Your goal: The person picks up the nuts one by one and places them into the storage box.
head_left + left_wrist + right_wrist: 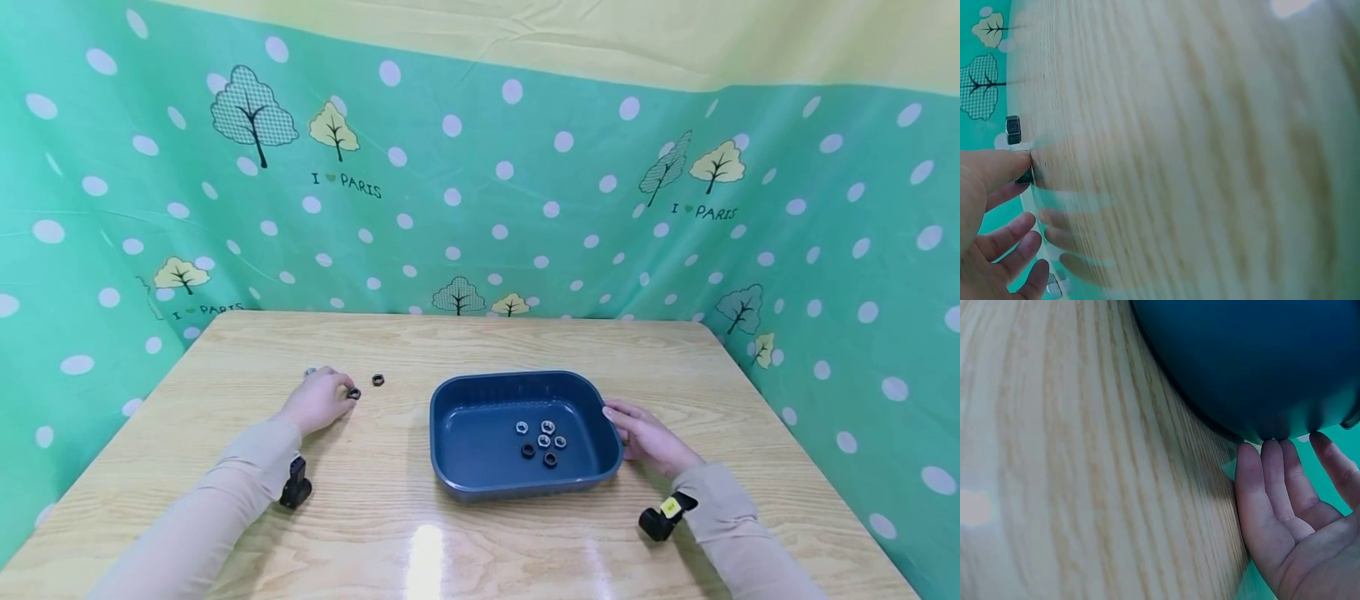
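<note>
My left hand (pixel 318 402) pinches a black hex nut (pixel 354 393) between thumb and index finger, close over the tabletop at the left; the other fingers are loosely bent in the left wrist view. A second black nut (pixel 378 380) lies just beyond, and a silver nut (pixel 310 372) is partly hidden behind the hand. My right hand (pixel 647 435) touches the right side of a dark blue bin (pixel 472 450). Its fingertips (pixel 1249 456) rest against the outer wall, fingers nearly straight. Inside the bin lie several silver nuts (pixel 543 441) and two black nuts (pixel 528 451).
The wooden table (pixel 375 517) carries the bin right of centre. A green dotted curtain (pixel 480 225) hangs behind the table and along both sides. Small black cameras (pixel 296 485) are strapped at both wrists.
</note>
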{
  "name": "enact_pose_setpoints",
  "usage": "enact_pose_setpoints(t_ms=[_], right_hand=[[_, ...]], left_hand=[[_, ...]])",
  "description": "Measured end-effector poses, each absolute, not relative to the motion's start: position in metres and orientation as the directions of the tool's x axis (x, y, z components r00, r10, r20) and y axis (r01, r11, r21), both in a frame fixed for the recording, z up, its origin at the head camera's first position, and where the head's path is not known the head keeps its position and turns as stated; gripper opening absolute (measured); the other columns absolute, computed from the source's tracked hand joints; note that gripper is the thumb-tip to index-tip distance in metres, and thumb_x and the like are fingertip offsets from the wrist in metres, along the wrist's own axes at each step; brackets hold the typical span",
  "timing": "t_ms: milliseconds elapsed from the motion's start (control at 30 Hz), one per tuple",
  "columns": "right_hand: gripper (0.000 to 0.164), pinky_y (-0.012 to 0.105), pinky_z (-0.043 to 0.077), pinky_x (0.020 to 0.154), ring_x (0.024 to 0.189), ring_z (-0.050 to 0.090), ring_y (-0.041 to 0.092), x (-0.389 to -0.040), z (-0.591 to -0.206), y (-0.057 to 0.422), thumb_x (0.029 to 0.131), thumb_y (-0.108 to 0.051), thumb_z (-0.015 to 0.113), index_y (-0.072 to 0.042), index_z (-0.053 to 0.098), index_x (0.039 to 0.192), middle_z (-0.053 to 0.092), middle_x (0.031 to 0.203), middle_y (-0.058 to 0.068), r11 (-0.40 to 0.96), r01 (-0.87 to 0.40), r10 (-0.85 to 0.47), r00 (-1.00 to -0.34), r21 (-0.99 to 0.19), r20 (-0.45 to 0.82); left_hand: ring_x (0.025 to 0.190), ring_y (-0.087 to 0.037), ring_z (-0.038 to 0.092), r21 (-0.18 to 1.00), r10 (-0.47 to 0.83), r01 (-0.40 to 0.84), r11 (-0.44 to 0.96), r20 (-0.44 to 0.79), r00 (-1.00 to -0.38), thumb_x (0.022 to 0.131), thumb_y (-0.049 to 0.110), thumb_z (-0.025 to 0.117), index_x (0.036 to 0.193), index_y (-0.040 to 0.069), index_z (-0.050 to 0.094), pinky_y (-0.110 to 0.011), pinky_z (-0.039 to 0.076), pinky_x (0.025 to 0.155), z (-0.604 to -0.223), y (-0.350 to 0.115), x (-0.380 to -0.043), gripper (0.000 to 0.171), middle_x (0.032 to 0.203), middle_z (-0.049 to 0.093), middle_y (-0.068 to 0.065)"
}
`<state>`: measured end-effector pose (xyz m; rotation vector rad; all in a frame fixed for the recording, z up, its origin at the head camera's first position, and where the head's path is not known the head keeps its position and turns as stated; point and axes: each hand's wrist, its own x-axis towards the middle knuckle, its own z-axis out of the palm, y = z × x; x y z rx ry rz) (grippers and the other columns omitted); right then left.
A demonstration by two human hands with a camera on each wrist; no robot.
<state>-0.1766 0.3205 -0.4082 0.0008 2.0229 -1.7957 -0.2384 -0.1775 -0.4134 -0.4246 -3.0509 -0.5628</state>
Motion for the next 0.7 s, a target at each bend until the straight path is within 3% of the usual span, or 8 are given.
enact_pose_setpoints(t_ms=[700], right_hand=[[0.062, 0.035, 0.054, 0.081, 0.093, 0.066, 0.007, -0.177, -0.409, 0.3215, 0.1, -0.033, 0.046, 0.007, 0.025, 0.141, 0.068, 0.106, -0.004, 0.139, 0.281, -0.29, -0.905, -0.95, -0.311]], left_hand=[[0.101, -0.041, 0.055, 0.328, 0.253, 0.267, 0.906, 0.086, -0.964, 0.084, 0.015, 0.066, 0.1, -0.001, 0.066, -0.055, 0.044, 0.09, -0.4165, -0.177, -0.2404, 0.023, 0.107, 0.057, -0.026]])
